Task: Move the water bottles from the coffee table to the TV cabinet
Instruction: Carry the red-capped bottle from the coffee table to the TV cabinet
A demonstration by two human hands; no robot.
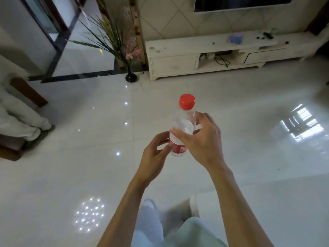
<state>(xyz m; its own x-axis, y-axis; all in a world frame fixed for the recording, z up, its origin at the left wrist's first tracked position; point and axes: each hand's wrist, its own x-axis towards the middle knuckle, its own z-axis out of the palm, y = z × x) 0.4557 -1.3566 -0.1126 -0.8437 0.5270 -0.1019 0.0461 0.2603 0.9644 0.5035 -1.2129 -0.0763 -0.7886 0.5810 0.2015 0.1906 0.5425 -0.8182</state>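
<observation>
Honestly, my left hand [156, 148] and right hand [201, 139] both curled round water bottle [181, 129], loose-ish hold; slick plastic could slip before TV cabinet [187, 45].

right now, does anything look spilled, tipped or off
No spill: the water bottle is capped, held by the left hand and right hand. The TV cabinet top shows stains at its left end.

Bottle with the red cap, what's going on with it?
A person holds a water bottle above the shiny white floor, with both grips on it. The right grip holds the clear upper part, and the left grip holds it by the red label. The TV cabinet stands ahead against the wall, and the bottle is not there yet.
</observation>
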